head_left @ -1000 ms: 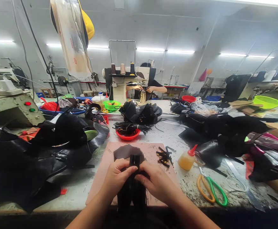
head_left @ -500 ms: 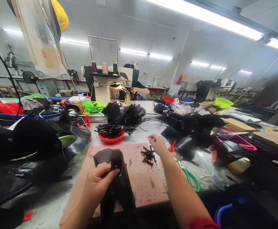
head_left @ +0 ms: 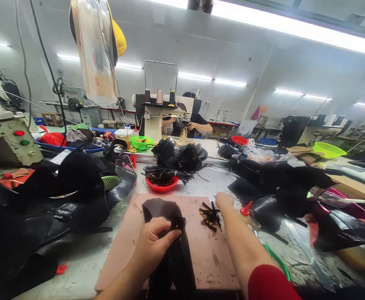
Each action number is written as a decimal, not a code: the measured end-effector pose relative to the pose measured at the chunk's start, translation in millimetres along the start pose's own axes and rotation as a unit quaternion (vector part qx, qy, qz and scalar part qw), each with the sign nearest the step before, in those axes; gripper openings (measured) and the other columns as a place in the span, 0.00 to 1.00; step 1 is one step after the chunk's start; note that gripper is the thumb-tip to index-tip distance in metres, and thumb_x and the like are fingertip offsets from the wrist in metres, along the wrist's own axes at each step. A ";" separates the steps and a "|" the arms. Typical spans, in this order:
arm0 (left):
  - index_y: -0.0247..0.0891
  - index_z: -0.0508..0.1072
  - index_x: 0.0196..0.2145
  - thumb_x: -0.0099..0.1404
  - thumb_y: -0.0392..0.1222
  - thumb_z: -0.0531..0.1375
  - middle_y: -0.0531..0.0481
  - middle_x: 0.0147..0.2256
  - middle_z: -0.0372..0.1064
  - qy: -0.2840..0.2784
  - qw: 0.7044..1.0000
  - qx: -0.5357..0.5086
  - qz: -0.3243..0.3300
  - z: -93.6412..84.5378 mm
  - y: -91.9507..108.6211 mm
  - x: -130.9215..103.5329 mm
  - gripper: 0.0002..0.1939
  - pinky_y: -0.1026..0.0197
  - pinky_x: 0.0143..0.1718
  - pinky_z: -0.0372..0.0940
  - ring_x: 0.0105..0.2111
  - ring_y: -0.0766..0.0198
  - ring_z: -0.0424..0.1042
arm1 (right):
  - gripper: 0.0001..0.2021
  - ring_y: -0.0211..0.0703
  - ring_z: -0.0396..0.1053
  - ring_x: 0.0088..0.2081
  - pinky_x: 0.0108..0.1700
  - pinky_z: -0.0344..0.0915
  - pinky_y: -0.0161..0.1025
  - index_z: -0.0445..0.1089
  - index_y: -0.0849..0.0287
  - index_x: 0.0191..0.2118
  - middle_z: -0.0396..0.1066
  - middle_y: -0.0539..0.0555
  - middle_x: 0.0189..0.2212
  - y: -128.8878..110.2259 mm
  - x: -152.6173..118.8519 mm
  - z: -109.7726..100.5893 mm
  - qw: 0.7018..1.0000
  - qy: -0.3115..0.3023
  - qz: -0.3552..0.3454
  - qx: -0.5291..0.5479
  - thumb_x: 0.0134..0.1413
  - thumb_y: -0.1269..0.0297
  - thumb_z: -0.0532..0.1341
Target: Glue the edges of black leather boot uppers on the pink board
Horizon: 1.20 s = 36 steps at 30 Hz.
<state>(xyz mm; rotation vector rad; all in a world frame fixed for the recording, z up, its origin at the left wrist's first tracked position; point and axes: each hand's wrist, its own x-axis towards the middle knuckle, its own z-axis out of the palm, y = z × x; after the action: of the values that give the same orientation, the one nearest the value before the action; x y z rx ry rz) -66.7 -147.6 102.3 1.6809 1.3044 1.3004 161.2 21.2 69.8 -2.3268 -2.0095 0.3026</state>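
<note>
My left hand (head_left: pixel 159 241) pinches the upper edge of a black leather-like piece (head_left: pixel 184 266) between thumb and fingers. This piece stands up over a pink board (head_left: pixel 116 250), its lower part running down toward me. Beyond the board's far right corner reaches my right hand (head_left: pixel 224 201), bent down at the wrist. Its fingers are turned away and hidden, so whether they hold anything does not show. Just left of that hand lies a small pile of short black strips with gold-coloured bits (head_left: pixel 210 217). A bottle with a red nozzle (head_left: pixel 246 209) is to its right.
Behind the board sits a red bowl (head_left: pixel 162 187) heaped with thin black strips. Black pieces (head_left: pixel 85 183) pile up on the left, and more (head_left: pixel 288 183) on the right. A green handle (head_left: pixel 278 260) lies beside my right forearm. A co-worker (head_left: pixel 199 123) sits behind a sewing machine (head_left: pixel 154 121).
My right hand has gone from raised, with fingers showing, to lower and farther forward, fingers hidden. The left hand keeps its pinch. The whole view has swung left.
</note>
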 end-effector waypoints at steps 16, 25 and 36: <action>0.38 0.67 0.15 0.50 0.46 0.58 0.53 0.18 0.63 -0.006 0.999 0.044 -0.008 18.6 6.7 6.5 0.12 0.62 0.28 0.54 0.24 0.64 0.61 | 0.11 0.34 0.69 0.24 0.22 0.60 0.29 0.75 0.56 0.33 0.74 0.51 0.25 -46.0 -112.4 -49.5 0.708 -0.132 -0.305 0.622 0.40 0.59 0.65; 0.41 0.74 0.18 0.50 0.44 0.60 0.53 0.19 0.68 0.001 0.998 0.053 0.016 23.8 8.5 6.2 0.08 0.62 0.29 0.55 0.24 0.63 0.63 | 0.11 0.40 0.72 0.30 0.31 0.66 0.35 0.74 0.57 0.38 0.74 0.52 0.27 -40.4 -130.1 -61.8 0.768 -0.076 -0.393 0.500 0.49 0.61 0.60; 0.38 0.71 0.17 0.53 0.43 0.59 0.55 0.17 0.66 -0.013 0.999 0.034 0.037 26.2 8.5 8.2 0.11 0.63 0.28 0.55 0.21 0.66 0.62 | 0.15 0.42 0.70 0.39 0.42 0.65 0.39 0.71 0.56 0.44 0.74 0.53 0.36 -37.4 -137.2 -70.5 0.791 0.018 -0.513 0.333 0.54 0.73 0.53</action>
<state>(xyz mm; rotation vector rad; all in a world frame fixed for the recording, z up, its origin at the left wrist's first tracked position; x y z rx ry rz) -39.0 -140.2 104.4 1.8036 1.2961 1.2847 119.0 -102.0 160.7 -0.6655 -2.2654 0.6966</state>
